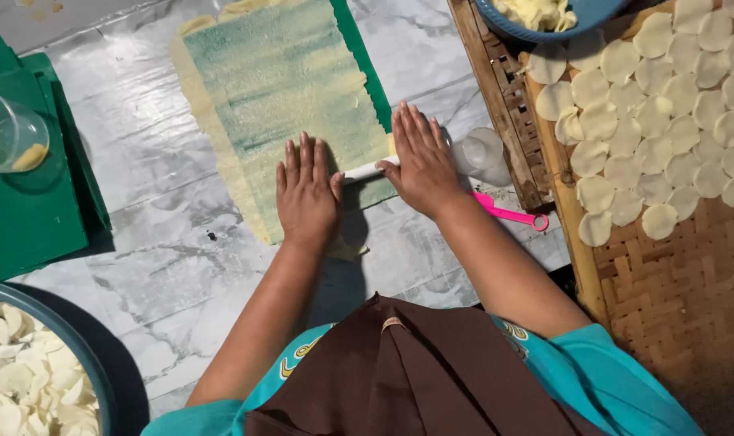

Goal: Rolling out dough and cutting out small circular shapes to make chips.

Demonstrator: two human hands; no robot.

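Note:
A thin sheet of pale dough [290, 89] lies spread over a green mat [357, 48] on the marbled floor. My left hand [306, 194] and my right hand [419, 157] both press flat, fingers together, on a white rolling pin [365, 170] that lies across the near end of the sheet. Only a short piece of the pin shows between the hands. Neither hand is wrapped around it.
A woven bamboo tray [681, 282] at the right holds several round dough discs [641, 105]. A clear plastic cup [481, 153] and a pink handle [512, 215] lie beside my right hand. A blue bowl [544, 28] sits at the top, a basin of discs [28, 379] bottom left, a clear cup [8, 133] on a green board.

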